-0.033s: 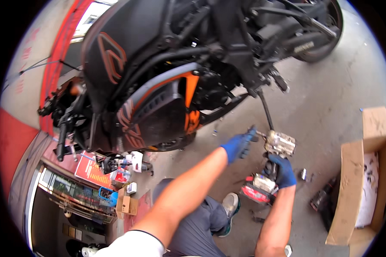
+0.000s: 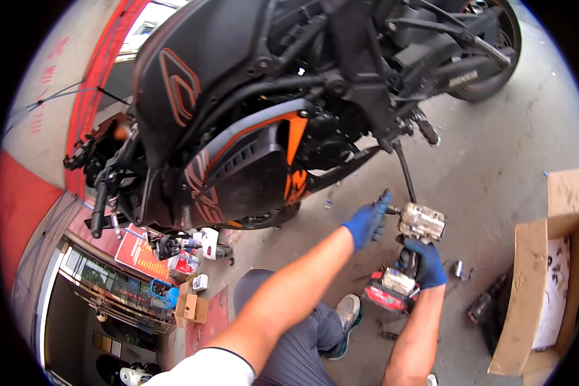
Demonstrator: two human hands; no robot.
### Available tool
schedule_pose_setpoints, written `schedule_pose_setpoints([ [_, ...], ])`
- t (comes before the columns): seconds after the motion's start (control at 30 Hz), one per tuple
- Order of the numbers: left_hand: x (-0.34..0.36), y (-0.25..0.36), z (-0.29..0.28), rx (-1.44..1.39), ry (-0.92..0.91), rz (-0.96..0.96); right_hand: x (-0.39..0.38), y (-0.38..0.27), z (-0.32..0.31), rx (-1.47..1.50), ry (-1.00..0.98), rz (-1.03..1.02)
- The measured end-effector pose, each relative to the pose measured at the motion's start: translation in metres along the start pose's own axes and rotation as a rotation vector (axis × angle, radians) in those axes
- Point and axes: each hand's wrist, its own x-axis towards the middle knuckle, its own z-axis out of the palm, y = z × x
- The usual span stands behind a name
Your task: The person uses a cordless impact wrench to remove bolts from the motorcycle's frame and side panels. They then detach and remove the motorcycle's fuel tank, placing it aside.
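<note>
My right hand (image 2: 426, 264), in a blue glove, is wrapped round the dark grip of a cordless impact wrench (image 2: 422, 222). The tool's worn silvery head points left, and its red and black battery (image 2: 387, 293) sits below the grip. My left hand (image 2: 367, 222), also gloved in blue, is at the front end of the tool's shaft (image 2: 394, 210). Its fingers are bent in around the dark tip, partly hiding it. Ahead of both hands stands a black and orange motorcycle (image 2: 244, 164), apart from the tool.
The motorcycle's side stand (image 2: 406, 172) reaches the floor just beyond the tool. An open cardboard box (image 2: 520, 296) stands at the right, with a dark power tool (image 2: 487, 299) beside it. A small metal socket (image 2: 459, 269) lies near my right hand. Boxes (image 2: 190, 302) stand at the left.
The whole view has shifted slightly, so the motorcycle sits a little further right and lower. Both hands keep their places on the impact wrench.
</note>
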Motion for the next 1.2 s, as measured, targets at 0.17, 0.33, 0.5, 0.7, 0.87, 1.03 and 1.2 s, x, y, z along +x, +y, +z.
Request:
schedule_pose_setpoints([
  [0.17, 0.049, -0.022, 0.021, -0.481, 0.091, 0.005, -0.006, -0.008, 0.008, -0.144, 0.060, -0.053],
  [0.33, 0.068, -0.025, 0.020, -0.730, 0.176, 0.031, -0.013, -0.019, 0.017, -0.184, 0.102, -0.079],
  [0.5, 0.072, -0.024, -0.032, -0.553, 0.311, 0.054, -0.025, -0.054, -0.047, 0.063, 0.163, -0.268],
  [0.7, 0.042, -0.144, -0.032, 0.705, 0.025, -0.219, -0.046, -0.072, -0.044, -0.072, 0.212, -0.316],
  [0.87, 0.045, -0.170, 0.020, 1.102, -0.052, -0.033, -0.080, -0.088, -0.027, -0.212, 0.392, -0.467],
  [1.03, 0.030, -0.133, 0.058, 1.016, -0.012, 0.138, -0.098, -0.103, -0.029, -0.249, 0.483, -0.566],
  [1.2, 0.043, -0.165, 0.102, 1.225, -0.290, 0.311, -0.095, -0.105, -0.010, -0.312, 0.513, -0.531],
])
